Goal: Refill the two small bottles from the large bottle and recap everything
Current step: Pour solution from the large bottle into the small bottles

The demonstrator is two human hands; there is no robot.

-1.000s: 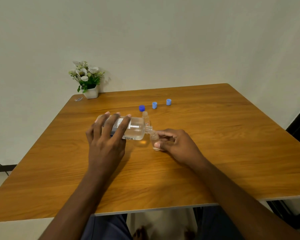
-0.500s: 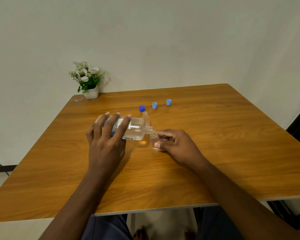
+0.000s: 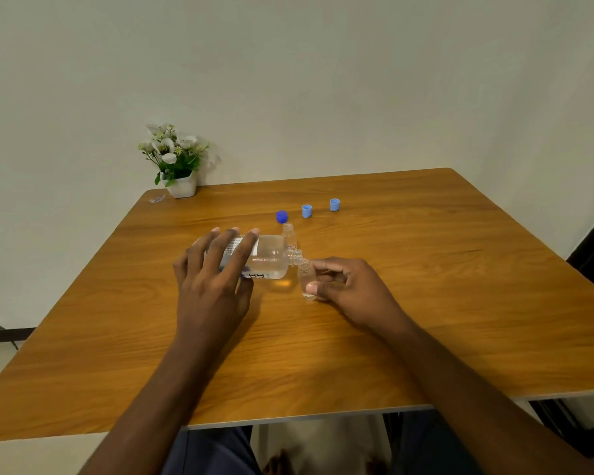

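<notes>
Left hand (image 3: 213, 289) grips the tipped large bottle (image 3: 271, 258), pouring into the small bottle (image 3: 304, 273) that the right hand (image 3: 354, 289) pinches. Next, fill it slowly.

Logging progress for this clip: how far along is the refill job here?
Done: all bottles are uncapped; the dark blue cap and two light blue caps sit on the table. In hand: left hand tips the large bottle into the small bottle held by the right hand. Left: the second small bottle, its level unclear, and all recapping.
</notes>
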